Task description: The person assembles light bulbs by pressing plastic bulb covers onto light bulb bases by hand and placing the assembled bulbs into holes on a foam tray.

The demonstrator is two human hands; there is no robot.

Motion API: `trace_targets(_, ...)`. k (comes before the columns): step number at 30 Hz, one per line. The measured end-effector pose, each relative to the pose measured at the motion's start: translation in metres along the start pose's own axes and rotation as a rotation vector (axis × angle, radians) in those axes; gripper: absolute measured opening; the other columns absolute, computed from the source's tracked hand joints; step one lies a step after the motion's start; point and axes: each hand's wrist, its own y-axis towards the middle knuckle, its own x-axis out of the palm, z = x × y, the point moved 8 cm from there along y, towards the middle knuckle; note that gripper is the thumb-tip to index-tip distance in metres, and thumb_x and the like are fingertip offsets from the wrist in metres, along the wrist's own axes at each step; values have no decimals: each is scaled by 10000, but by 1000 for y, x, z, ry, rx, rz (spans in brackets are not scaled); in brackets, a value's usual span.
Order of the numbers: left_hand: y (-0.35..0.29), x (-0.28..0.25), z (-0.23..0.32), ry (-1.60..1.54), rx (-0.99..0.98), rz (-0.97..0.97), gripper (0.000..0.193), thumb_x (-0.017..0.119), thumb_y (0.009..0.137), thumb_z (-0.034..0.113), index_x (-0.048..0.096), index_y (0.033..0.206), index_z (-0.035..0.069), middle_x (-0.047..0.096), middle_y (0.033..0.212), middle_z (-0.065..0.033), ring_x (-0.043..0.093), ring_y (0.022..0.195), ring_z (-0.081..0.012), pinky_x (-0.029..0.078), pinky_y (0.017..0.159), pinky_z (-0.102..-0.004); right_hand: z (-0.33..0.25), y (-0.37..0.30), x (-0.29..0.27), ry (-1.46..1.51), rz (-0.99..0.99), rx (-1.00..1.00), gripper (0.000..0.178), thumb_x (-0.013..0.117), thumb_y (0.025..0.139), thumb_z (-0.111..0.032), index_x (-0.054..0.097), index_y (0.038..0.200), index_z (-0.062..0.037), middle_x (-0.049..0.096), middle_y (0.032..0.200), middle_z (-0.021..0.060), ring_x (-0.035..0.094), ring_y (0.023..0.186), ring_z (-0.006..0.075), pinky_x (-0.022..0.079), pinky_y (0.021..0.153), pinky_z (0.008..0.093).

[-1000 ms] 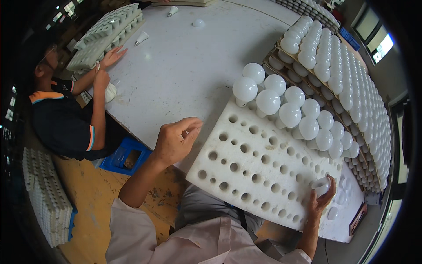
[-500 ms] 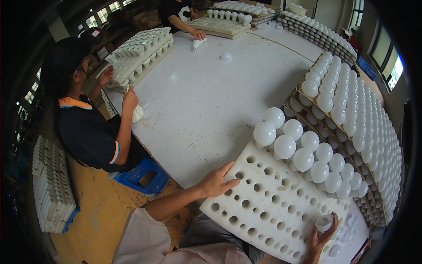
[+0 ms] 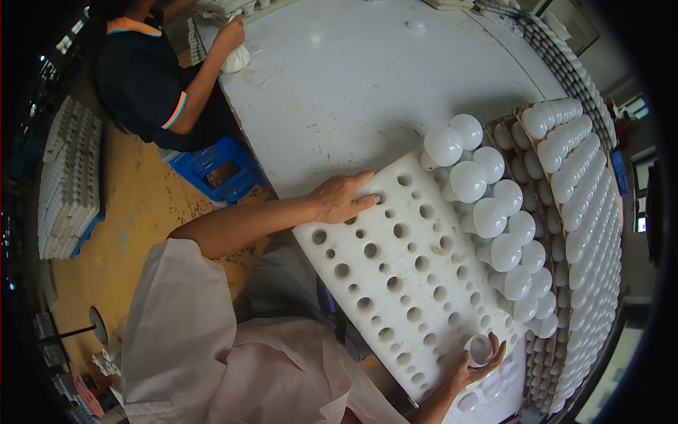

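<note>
A white foam tray (image 3: 395,283) with rows of large and small round holes lies slanted before me, partly over my lap. My left hand (image 3: 345,199) grips its far left edge, thumb on top and some fingers hidden. In my right hand (image 3: 470,371), near the tray's right end, is a white bulb cover (image 3: 480,350), its round opening turned upward. Two rows of white round light bulbs (image 3: 488,218) stand in the tray's far side. Loose white bulb covers (image 3: 468,403) lie just beyond my right hand.
Stacked trays of white bulbs (image 3: 590,233) rise on the right, close to the foam tray. A co-worker (image 3: 141,85) at the left table edge holds a white bundle (image 3: 236,59). Beside them stands a blue stool (image 3: 215,169). One white dome (image 3: 416,26) lies far on the white table (image 3: 339,92).
My view has tilted down and turned, so the co-worker and far table shift upward. Both hands keep their holds, the left on the foam tray and the right on the bulb cover.
</note>
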Motion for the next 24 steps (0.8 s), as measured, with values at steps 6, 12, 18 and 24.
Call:
trace_targets(6, -3, 1, -8, 30, 134, 167, 593, 498, 934, 409, 436, 1313, -43, 638, 1023, -262, 621, 997, -356, 467, 908, -420, 8, 4, -4, 117, 86, 99, 945, 766, 711, -498, 331, 1396, -15, 546, 1249, 204, 525, 1136, 300, 455, 931, 422)
trace_targets(12, -3, 8, -15, 62, 152, 187, 612, 505, 921, 417, 454, 1314, -49, 651, 1009, -252, 633, 971, -334, 470, 885, -408, -8, 2, 1, 128, 79, 102, 865, 750, 753, -419, 330, 1403, -34, 563, 1227, 195, 538, 1109, 295, 457, 934, 411)
trace_targets(18, -4, 3, -16, -11, 128, 90, 595, 516, 910, 442, 513, 1270, -31, 666, 990, -223, 647, 945, -288, 474, 859, -395, 1, -1, -7, 6, 133, 83, 763, 727, 767, -275, 361, 1398, -51, 584, 1181, 155, 527, 1095, 277, 431, 972, 416)
trace_targets(24, -79, -13, -12, -491, 465, -124, 981, 818, 685, 434, 327, 1429, 26, 451, 1399, -183, 442, 1299, -287, 378, 1073, -397, -13, 2, -4, -64, 127, 114, 738, 748, 789, -232, 369, 1401, -72, 570, 1174, 122, 492, 1114, 238, 368, 1021, 414)
